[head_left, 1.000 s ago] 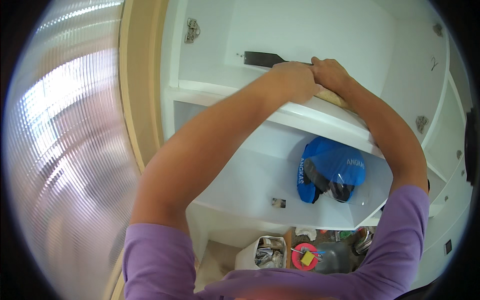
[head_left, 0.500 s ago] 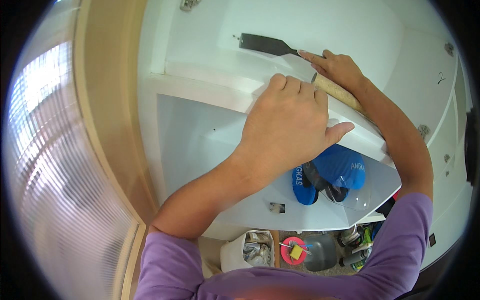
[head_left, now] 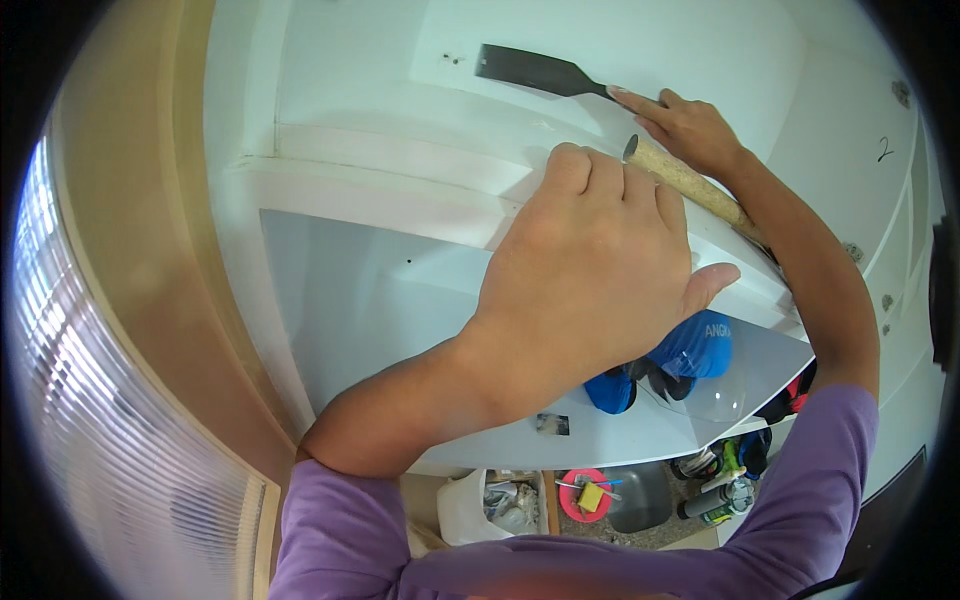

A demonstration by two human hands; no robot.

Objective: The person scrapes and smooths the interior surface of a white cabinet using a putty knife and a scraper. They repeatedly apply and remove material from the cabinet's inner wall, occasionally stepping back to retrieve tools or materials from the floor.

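My right hand (head_left: 700,135) is at the back of the upper white shelf, closed on the handle of a dark flat-bladed tool (head_left: 525,68), its index finger along the handle. The blade lies level near the shelf's back wall. My left hand (head_left: 585,260) is in front, fingers curled over the shelf's front edge (head_left: 370,205), thumb sticking out to the right; its fingertips are hidden. A pale tan cylindrical rod (head_left: 690,180) lies along the shelf between my two hands, beside my right forearm.
Below is a compartment holding a blue padded item with a clear visor (head_left: 700,345). A ribbed translucent panel in a tan frame (head_left: 175,250) stands left. Lower down are a white bin (head_left: 460,505), pink basin with yellow sponge (head_left: 580,480), grey sink (head_left: 635,515) and several bottles.
My left hand has moved off from beside the right hand down to the shelf's front edge. My right hand's fingers have shifted along the tool's handle. The view has shifted.
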